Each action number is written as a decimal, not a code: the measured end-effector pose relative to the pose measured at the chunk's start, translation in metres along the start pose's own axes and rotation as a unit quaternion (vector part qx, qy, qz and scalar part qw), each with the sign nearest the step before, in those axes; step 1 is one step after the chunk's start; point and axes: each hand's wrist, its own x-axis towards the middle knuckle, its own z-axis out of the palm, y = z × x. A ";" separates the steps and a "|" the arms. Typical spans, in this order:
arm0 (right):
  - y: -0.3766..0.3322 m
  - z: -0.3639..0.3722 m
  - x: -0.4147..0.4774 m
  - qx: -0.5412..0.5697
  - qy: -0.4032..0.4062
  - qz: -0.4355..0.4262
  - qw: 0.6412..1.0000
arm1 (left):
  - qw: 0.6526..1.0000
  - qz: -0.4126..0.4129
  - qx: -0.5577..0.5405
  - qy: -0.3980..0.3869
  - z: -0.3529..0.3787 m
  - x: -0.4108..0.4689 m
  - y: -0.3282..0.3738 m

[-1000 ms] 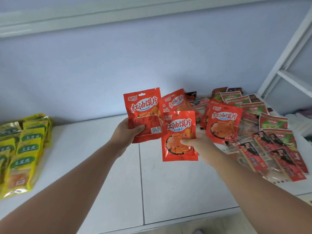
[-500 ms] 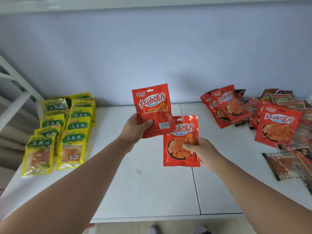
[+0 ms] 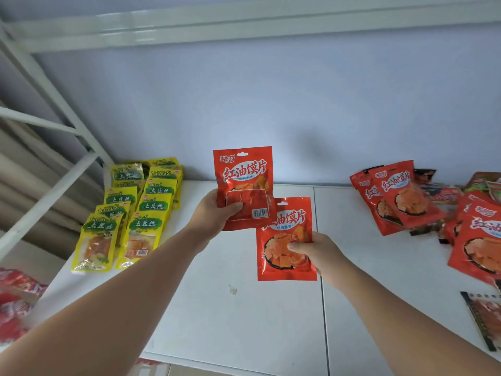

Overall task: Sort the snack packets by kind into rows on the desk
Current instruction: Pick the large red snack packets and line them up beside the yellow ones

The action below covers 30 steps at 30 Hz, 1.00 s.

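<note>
Left hand (image 3: 217, 210): fingers and thumb curl round the lower left of the upper red packet (image 3: 244, 175), held upright above the far middle of the counter (image 3: 244, 327).
Right hand (image 3: 317, 251): pinches the lower red packet (image 3: 282, 240) of the same kind, thumb across its front. It is nearer, and its top left corner is tucked behind the upper one.
Sorted so far: yellow TuDouSi packets (image 3: 130, 213) lie in 2 overlapping rows at the far left.
Unsorted: the red pile (image 3: 401, 196) sits at the far right, mixed with darker packets.
Risk, slip: each glossy packet hangs from 1 edge grip, so a loosened pinch could drop it flat and askew.
Risk, hidden extra: a barcode panel covers the upper packet's lower half. I cannot tell whether a second packet lies there, and one could slide out on release.
Risk, snag: the 2 held packets overlap, so setting 1 down may drag the other.
Risk, spacing: starting the red row too far left would crowd or nudge the yellow rows.
Risk, left edge: the near yellow packets sit just beside the counter's left edge, where a sweeping forearm could push them off.
</note>
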 end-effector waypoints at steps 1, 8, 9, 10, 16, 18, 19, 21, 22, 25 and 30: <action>-0.001 0.001 0.003 0.002 -0.004 -0.001 1.000 | 1.000 -0.001 -0.001 0.011 -0.002 0.000 0.000; 0.004 0.016 0.009 -0.018 0.022 -0.021 0.999 | 0.998 -0.013 0.021 0.057 -0.025 0.000 -0.008; 0.003 0.018 0.010 -0.026 0.023 -0.020 0.999 | 0.998 -0.015 0.023 0.060 -0.029 0.003 -0.009; 0.001 0.019 0.013 -0.032 0.027 -0.021 0.999 | 0.998 -0.017 0.025 0.063 -0.033 0.008 -0.010; -0.006 0.050 0.041 -0.026 0.080 -0.007 0.996 | 0.997 -0.030 0.037 0.068 -0.068 0.052 -0.024; -0.003 0.068 0.051 0.004 0.108 0.004 0.994 | 0.995 -0.042 0.054 0.069 -0.084 0.069 -0.032; -0.002 0.077 0.057 0.023 0.121 0.008 0.992 | 0.995 -0.045 0.056 0.068 -0.092 0.078 -0.036; -0.002 0.096 0.068 0.049 0.147 0.008 0.988 | 0.995 -0.045 0.066 0.063 -0.106 0.098 -0.044; -0.002 0.105 0.074 0.056 0.161 0.005 0.985 | 0.994 -0.044 0.079 0.056 -0.112 0.108 -0.047; 0.000 0.129 0.086 0.068 0.204 0.010 0.977 | 0.991 -0.056 0.119 0.034 -0.124 0.133 -0.058; -0.008 0.146 0.104 0.055 0.195 0.006 0.979 | 0.988 -0.078 0.130 0.040 -0.122 0.165 -0.072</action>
